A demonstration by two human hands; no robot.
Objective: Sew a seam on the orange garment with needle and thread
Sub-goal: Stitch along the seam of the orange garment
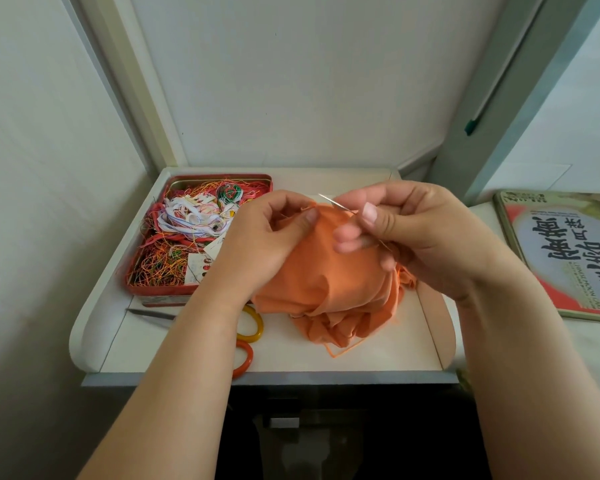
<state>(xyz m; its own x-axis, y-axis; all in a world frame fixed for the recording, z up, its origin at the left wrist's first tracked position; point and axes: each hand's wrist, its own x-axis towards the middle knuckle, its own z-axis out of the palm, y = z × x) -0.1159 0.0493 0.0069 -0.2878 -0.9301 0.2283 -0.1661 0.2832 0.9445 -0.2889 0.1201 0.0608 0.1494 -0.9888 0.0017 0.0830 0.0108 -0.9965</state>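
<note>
1. The orange garment (329, 275) lies bunched on the white bench (291, 355), right of centre, with its upper part lifted between both hands.
2. The left hand (257, 237) grips the upper left edge of the garment; its thumb presses the fabric against the curled fingers (284, 206) behind it.
3. The right hand (406, 230) pinches the needle (336, 205) between thumb and forefinger (the remaining fingers are curled against the fabric below).
4. The needle is tilted, its free end pointing up and to the left, above the top fold of the garment; its lower part is hidden by the right hand's fingers.
5. A loose orange thread (343, 351) trails from the lower edge of the garment onto the bench.
6. An open red tin (174, 289) stands at the rear left of the bench, filled with tangled multicoloured threads (187, 220).
7. Scissors (250, 323) with yellow and orange handle loops lie in front of the tin, partly covered by the left forearm.
8. A printed tin lid (568, 251) lies on the surface to the right of the bench, apart from the garment.
</note>
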